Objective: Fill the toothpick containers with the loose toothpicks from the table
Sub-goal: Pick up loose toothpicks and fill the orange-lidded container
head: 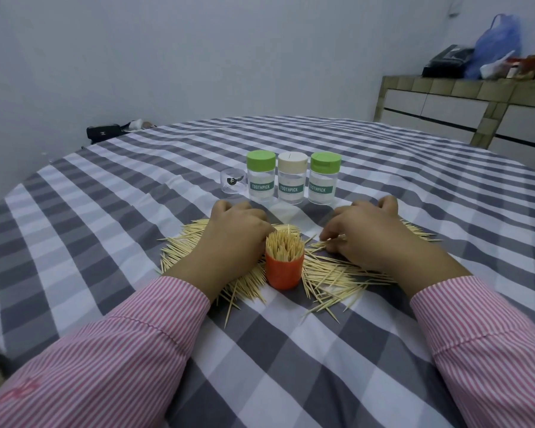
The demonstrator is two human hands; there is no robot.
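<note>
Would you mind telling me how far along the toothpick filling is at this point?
Done: the orange cup stands packed with toothpicks. In hand: the right hand gathers loose toothpicks; the left hand rests on the pile. Left: most of the pile, and three capped jars behind.

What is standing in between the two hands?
In the head view, an orange cup packed with upright toothpicks stands between the left hand and right hand, amid loose toothpicks.
</note>
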